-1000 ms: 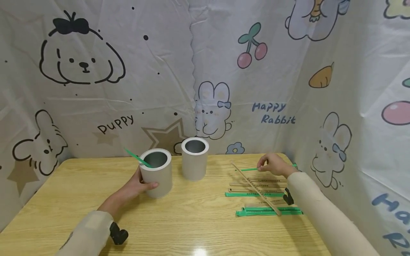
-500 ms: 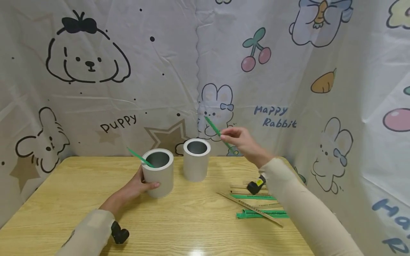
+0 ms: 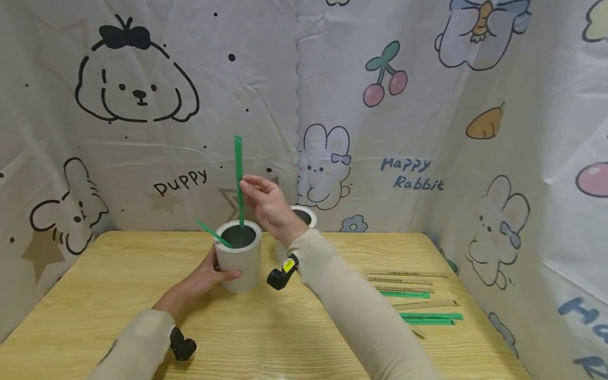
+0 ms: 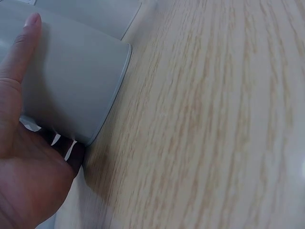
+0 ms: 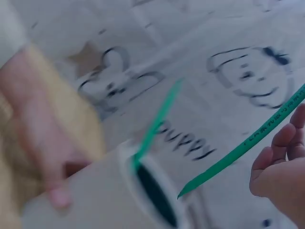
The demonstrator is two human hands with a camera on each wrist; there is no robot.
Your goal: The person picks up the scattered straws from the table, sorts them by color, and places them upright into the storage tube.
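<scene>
My left hand point(image 3: 201, 279) grips a pale grey cylindrical can point(image 3: 239, 270) standing on the table, thumb across its front. In the left wrist view the thumb lies on the can's wall point(image 4: 71, 71) and the other fingers reach behind it. One slim green wrapped straw point(image 3: 208, 230) leans out over the can's left rim. Above the opening, my right hand point(image 3: 273, 208) pinches another green wrapped straw point(image 3: 238, 158), nearly upright, its lower end at the far rim. Printing runs along this straw in the right wrist view, where the tip point(image 5: 183, 193) overlaps the area beside the opening.
A second pale can point(image 3: 281, 252) stands just behind on the right, partly hidden by my right hand and wrist. Brown wrapped straws point(image 3: 404, 282) and green wrapped straws point(image 3: 429, 317) lie on the right of the wooden table point(image 3: 328, 338). A printed cloth point(image 3: 266, 105) hangs behind.
My right hand has lifted a green straw from the right side of the table, carried it left and turned it upright over the can. My left hand keeps its grip.
</scene>
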